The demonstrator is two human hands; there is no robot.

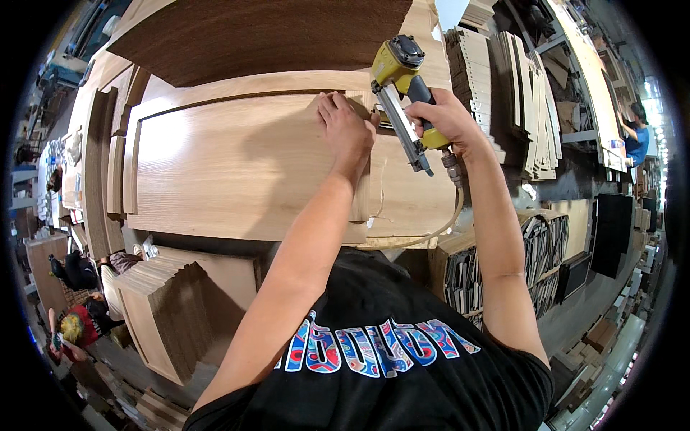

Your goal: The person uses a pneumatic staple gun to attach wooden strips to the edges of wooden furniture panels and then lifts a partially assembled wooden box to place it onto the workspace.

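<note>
At the far left of the workshop, a person in a red top point(86, 327) is beside stacked wood. Nearer stands an upright row of boards point(95, 165), with a thick stack of framed boards point(154, 312) below it. In the middle lies a pale wood-grain panel point(215, 169) with a raised border; another stack with dark brown edges point(280, 39) rises beyond it. To the right are leaning boards point(528, 108), a rack of thin strips point(463, 276) and, farther off, a person in a blue top point(637, 144).

The left hand point(346, 131) rests near the panel's far border, fingers bent and close together; whether they grip anything cannot be told. The right hand point(447, 123) has its fingers wrapped around the handle of a yellow nail gun point(399, 118), held over the panel's right part, its air hose point(456, 212) trailing toward the near edge.
</note>
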